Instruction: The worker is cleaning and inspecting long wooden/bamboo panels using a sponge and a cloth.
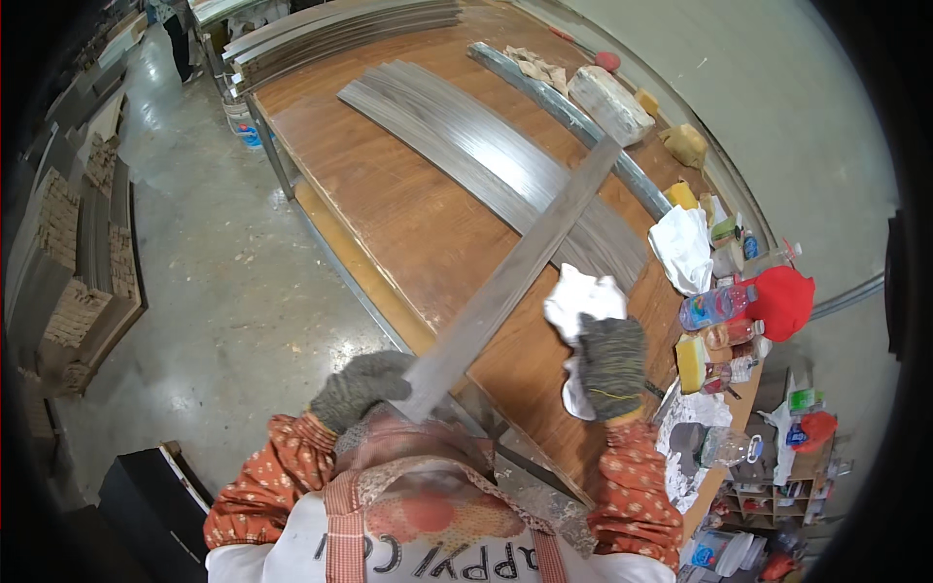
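By the brown table [389,233], the left hand [364,391] gripped the near end of a grey board [515,269]; the right hand [612,364] clutched a white rag [583,299]. The board slanted over flat grey boards [466,146], hiding part of a metal bar [573,123]. Bottles [716,307] crowded the right side.

The top edge cut off a person [179,47] at ten o'clock; the grey plank [522,258] blurred toward seven o'clock.
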Available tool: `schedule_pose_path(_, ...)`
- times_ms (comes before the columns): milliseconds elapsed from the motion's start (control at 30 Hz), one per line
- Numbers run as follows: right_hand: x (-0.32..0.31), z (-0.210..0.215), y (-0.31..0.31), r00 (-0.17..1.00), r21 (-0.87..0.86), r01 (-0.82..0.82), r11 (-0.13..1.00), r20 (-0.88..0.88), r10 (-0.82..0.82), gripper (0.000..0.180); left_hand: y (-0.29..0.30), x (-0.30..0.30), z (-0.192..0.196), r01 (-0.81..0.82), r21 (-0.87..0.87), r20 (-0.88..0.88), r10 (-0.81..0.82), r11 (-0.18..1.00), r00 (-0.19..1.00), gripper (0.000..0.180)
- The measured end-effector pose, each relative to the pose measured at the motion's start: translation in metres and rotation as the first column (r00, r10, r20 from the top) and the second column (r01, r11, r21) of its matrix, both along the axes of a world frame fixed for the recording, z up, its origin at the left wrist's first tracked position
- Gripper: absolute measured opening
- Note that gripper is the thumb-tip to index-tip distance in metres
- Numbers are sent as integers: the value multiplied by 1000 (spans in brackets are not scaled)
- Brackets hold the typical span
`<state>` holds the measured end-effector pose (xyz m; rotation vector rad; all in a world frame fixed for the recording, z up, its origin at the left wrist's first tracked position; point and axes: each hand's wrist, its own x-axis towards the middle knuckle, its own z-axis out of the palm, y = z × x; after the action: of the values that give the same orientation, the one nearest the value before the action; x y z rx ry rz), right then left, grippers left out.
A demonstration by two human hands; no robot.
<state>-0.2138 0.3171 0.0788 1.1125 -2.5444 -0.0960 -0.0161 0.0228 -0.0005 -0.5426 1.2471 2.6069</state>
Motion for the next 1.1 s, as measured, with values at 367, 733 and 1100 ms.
schedule_pose_path(367,-19,-58,-31,965,-289,224,931,197,-171,39,-51,-16,-10,-497,154,94,488,854,868,39)
schedule_pose_path(733,-58,14,-179,936,-176,-304,936,130,328,29,-69,-43,-23,-560,58,10,561,826,828,36)
schedule_pose_path(1100,-97,3,-227,905,-63,-205,977,369,214,26,-97,-54,-6,-600,-67,34,602,798,797,35)
